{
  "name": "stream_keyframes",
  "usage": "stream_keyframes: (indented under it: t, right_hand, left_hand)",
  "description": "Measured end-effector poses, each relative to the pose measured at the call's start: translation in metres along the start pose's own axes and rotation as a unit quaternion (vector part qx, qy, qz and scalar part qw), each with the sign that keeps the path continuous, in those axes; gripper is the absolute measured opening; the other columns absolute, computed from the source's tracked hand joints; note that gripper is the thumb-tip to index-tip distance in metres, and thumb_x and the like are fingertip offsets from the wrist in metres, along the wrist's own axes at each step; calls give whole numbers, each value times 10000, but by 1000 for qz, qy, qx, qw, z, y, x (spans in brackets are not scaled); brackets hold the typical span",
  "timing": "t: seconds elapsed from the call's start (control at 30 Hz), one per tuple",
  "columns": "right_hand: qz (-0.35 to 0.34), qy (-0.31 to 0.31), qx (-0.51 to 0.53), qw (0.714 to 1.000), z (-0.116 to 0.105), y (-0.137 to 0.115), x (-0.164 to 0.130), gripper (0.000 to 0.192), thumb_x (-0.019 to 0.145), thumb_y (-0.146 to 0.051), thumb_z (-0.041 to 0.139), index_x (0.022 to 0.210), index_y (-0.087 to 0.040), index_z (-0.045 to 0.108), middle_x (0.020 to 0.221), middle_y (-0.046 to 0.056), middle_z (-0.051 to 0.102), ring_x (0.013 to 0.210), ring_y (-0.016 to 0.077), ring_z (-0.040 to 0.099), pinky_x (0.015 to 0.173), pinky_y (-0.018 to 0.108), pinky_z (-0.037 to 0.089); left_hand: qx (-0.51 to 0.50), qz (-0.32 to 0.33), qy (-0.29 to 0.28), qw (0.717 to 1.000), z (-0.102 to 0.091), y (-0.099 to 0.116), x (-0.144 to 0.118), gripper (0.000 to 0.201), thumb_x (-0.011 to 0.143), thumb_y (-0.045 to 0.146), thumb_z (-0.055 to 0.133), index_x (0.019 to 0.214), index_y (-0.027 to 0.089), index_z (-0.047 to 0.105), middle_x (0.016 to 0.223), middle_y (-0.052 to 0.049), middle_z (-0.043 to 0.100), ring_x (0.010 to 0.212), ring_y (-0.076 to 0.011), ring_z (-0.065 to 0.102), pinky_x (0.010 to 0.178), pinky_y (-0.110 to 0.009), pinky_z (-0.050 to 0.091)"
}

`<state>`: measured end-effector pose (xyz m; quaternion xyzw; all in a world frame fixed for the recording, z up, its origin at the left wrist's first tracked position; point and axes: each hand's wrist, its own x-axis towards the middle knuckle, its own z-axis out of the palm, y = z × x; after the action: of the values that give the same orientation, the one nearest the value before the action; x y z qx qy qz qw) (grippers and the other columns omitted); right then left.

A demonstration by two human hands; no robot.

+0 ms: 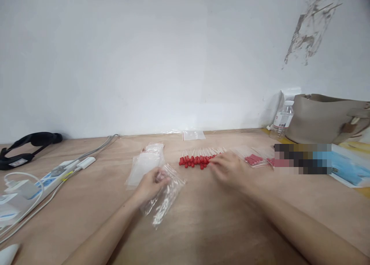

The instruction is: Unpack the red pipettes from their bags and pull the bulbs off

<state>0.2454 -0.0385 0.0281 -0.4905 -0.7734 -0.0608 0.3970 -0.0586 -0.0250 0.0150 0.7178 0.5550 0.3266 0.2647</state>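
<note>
A clear plastic zip bag hangs from the closed fingers of my left hand, above the table's middle. Several white sticks with red tips lie side by side in a row, red ends toward me. At the right end of that row, my right hand has its fingers pinched on a red-tipped stick; the hand covers part of the row and is slightly blurred. Left of the sticks, beyond my left hand, lies a loose stack of flat clear zip bags.
Bags holding red-tipped sticks lie to the right. Against the wall is another flat bag. A plastic bottle and grey handbag stand back right. A power strip with cables and a black headset-like strap lie left.
</note>
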Motion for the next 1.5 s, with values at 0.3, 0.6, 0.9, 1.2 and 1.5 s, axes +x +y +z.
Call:
stream_keyframes:
  t: [0.3, 0.6, 0.9, 1.2, 1.5]
  right_hand:
    - [348, -171, -246, 888, -53, 136, 6, 451, 695, -492, 500, 959, -154, 638, 996, 157, 620, 936, 316, 545, 708, 373, 381]
    - [266, -235, -340, 871, -26, 128, -7, 412, 771, -416, 401, 812, -99, 661, 847, 193, 648, 804, 305, 606, 685, 379, 378]
    - [249, -121, -405, 871, -7, 119, -18, 260, 796, -146, 363, 921, -33, 561, 836, 219, 599, 788, 303, 592, 656, 370, 363]
    - [44, 193, -166, 966, -34, 57, 19, 359, 807, -303, 430, 1096, -92, 463, 915, 143, 566, 849, 235, 523, 743, 366, 407]
    - [-191, -207, 146, 948, 18, -61, -32, 305, 810, -225, 446, 1112, -204, 481, 1033, 72, 548, 963, 180, 483, 841, 329, 387]
  left_hand:
    - [196, -95, 263, 940, -55, -44, 32, 660, 781, 456, 481, 1253, 57, 252, 1025, -151, 533, 942, -284, 531, 745, -366, 432]
    - [373, -28, 60, 925, -22, -26, 8, 551, 829, 534, 331, 1270, 213, 405, 1354, -144, 334, 1257, -315, 265, 986, -500, 208]
    - [361, 58, 60, 929, -20, -40, 11, 489, 851, 513, 305, 1244, 258, 445, 1342, -84, 373, 1283, -279, 226, 1008, -509, 175]
    - [285, 270, 237, 889, -10, -14, 6, 330, 851, 291, 416, 1160, 197, 481, 1169, -86, 502, 1169, -249, 374, 984, -449, 289]
    - [127, 299, -59, 944, 23, 36, -37, 448, 870, 297, 403, 1306, 228, 329, 1348, -76, 350, 1217, -207, 360, 1001, -360, 340]
